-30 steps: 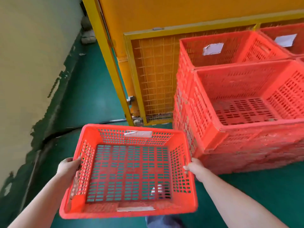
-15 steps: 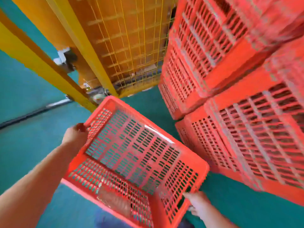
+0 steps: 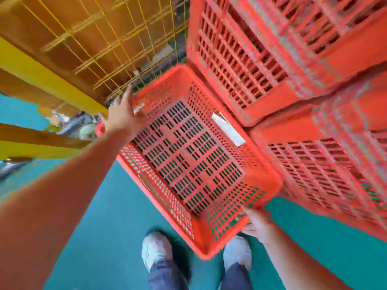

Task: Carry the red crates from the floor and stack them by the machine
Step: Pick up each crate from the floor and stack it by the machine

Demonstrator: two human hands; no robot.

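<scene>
While left hand (image 3: 122, 115) presses straight-fingered on red crate (image 3: 188, 160), right hand (image 3: 258, 223) grips it

A red crate (image 3: 188, 155) is filling a tight corner. Stacked crates (image 3: 272, 59) are crowding close along its right side. The machine's yellow mesh guard (image 3: 104, 38) is blocking the far end, where the left hand (image 3: 121, 114) is fitting into a narrow slot. Green floor (image 3: 104, 216) is lying open to the left and nearer, around two shoes (image 3: 156, 250).
</scene>
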